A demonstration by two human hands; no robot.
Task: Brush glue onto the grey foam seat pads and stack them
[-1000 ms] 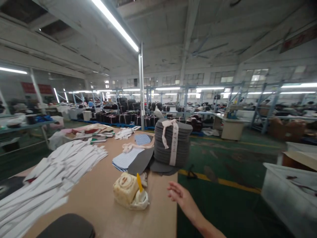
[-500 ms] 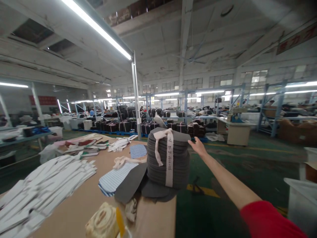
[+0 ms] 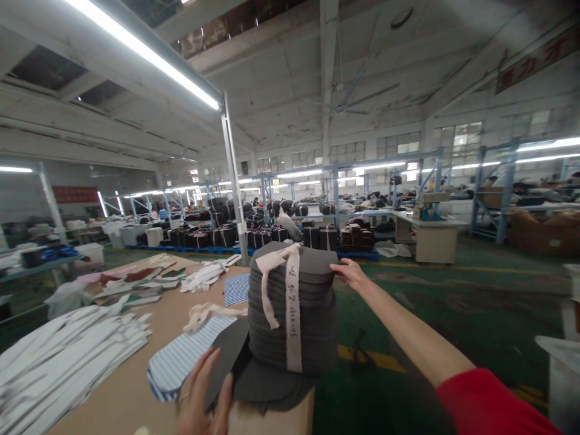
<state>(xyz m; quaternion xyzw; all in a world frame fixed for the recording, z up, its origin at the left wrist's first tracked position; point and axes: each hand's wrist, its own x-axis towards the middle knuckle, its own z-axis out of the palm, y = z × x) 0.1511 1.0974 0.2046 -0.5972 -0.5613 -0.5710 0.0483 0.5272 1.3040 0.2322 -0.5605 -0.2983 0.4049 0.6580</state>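
Observation:
A tall bundle of dark grey cut pieces, tied with a pale cloth strip bearing handwriting, stands at the table's right edge. My right hand reaches from the right, its fingertips closed on the right edge of the bundle's top pieces. My left hand has come in at the bottom, thumb and fingers apart, over a loose grey piece left of the bundle. Whether it touches that piece I cannot tell. More grey pieces lie under the bundle. Blue-and-white striped pieces lie beside the left hand.
White strips are heaped on the brown tabletop at left, with mixed scraps behind. A metal post rises beyond the bundle. Green floor lies to the right, with a white bin at the edge.
My left hand has entered from below with its fingers spread. My right hand stays at the bundle's top edge. The view has shifted, so the bundle appears lower and further left.

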